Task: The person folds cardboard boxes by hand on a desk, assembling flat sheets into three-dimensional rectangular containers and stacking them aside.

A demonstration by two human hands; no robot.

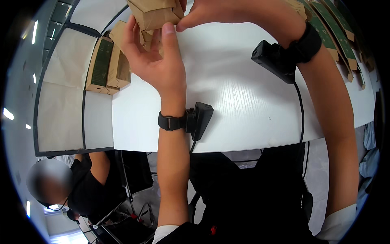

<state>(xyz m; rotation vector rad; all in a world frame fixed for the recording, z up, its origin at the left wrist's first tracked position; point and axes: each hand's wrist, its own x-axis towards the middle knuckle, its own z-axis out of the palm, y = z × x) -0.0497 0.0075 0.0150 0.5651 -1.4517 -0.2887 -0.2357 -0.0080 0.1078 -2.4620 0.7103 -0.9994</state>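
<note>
A brown cardboard box (157, 15) is held up over the far part of the white table, partly cut off by the top edge of the view. My left hand (156, 65) grips it from the near left, with the thumb against its near face and the fingers curled around the left and underside. On the box's right side is my right hand (219, 11); its thumb points at the near right corner, and most of its fingers lie behind the box or beyond the view. Each wrist wears a strap with a black device.
Brown boxes with green panels (100, 65) stand at the far left against a partition (61, 114). Flat cardboard pieces (335, 32) lie at the far right of the white table (239, 97). Black cables (302, 114) run down from the wrist devices. Another person (87, 183) sits at the left.
</note>
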